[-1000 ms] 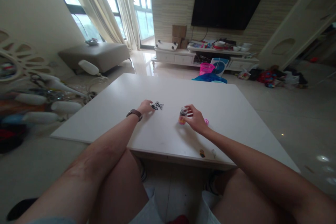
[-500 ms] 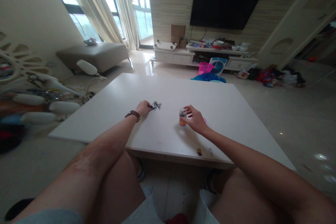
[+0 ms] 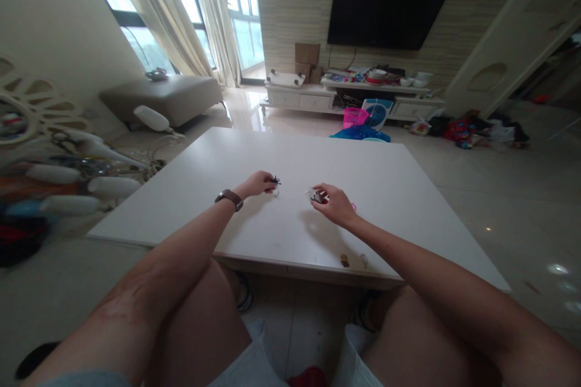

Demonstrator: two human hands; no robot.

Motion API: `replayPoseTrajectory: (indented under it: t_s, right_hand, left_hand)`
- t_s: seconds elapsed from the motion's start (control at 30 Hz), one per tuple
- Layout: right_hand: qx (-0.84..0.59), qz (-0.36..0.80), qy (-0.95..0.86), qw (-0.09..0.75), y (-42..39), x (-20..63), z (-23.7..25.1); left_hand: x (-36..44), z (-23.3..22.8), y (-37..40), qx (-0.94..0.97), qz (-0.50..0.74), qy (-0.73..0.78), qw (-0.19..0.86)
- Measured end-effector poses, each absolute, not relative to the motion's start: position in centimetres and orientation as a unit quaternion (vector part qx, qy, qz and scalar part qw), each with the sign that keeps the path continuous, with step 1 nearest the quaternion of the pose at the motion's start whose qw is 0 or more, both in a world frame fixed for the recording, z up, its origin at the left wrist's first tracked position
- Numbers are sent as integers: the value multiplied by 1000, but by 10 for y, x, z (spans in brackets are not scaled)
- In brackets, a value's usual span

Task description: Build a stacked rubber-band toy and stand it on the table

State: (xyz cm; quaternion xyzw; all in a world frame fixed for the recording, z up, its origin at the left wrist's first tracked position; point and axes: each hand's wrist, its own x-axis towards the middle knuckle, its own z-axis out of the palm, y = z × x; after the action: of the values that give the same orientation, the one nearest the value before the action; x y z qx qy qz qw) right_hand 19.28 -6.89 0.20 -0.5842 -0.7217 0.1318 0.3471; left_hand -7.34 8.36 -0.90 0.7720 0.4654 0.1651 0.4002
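Observation:
My left hand (image 3: 258, 184), with a brown watch on the wrist, is closed on a clump of small black clips (image 3: 273, 181) just above the white table (image 3: 390, 187). My right hand (image 3: 334, 203) grips a small clear jar (image 3: 315, 195), tilted toward the left hand and lifted off the tabletop. A pink lid (image 3: 353, 207) peeks out on the table behind my right hand. The two hands are about a hand's width apart near the table's middle.
Two tiny items (image 3: 345, 260) lie near the table's front edge. My bare knees sit under the near edge. A grey ottoman (image 3: 167, 94) stands back left, a TV stand (image 3: 363, 97) with a pink basket (image 3: 356, 117) beyond, and clutter lies at the far left.
My left hand picked the black clips up off the table. My right hand lifted the jar and tipped it toward the left hand.

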Motion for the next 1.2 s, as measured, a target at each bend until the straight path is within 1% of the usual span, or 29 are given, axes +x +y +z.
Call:
replayPoseTrajectory:
  t_s: [0.07,0.17,0.33,0.43,0.57,0.67,0.9,1.07,1.2]
  right_hand:
    - [-585,119,-734,325,-69,192,1]
    - [-586,116,-744,299,-69,190,-1]
    - [-589,117,-752,273,-70,187,-2]
    - [-591,126,-751,268,-70,186,-2]
    - [-588,131,-753,265,-71,185,-3]
    - [-589,133,-751,267,-72,186,-4]
    - [-589,138,-748,273,-72,185,-2]
    - [-585,140,-748,280,-73,183,0]
    - [-582,143,-749,282,-73,182,0]
  left_hand:
    - [-65,-6,77,768,181,424,444]
    - [-50,1,63,778,174,380,470]
    - [-29,13,39,814,137,330,457]
    - [-21,13,32,841,127,309,425]
    - [-15,9,31,868,129,311,366]
    - [-14,9,32,873,136,302,357]
    - [-13,16,27,859,152,324,366]
    - [-11,13,24,820,202,348,407]
    - [-9,10,23,797,218,354,437]
